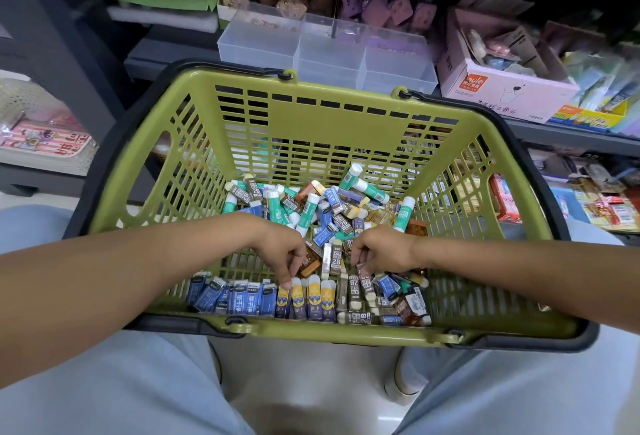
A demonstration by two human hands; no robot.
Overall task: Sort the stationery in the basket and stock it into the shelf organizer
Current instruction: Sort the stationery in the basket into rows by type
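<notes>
Erasers lie in my green basket (311,116), which sits on my lap. Along the near wall I see blue erasers (239,298) standing in a row on the left, with yellow erasers (313,298) next to them. My left hand (280,247) reaches down with bent fingers, and one fingertip touches the first yellow one; I cannot tell if it grips anything. My right hand (381,251) has its fingers curled round a brown eraser (365,279) in the messy heap on the right. Farther in, green glue sticks (367,189) are mixed with more erasers. Beyond the basket, clear bins (325,50) sit on the shelf, with a pink box (502,88) to their right.
</notes>
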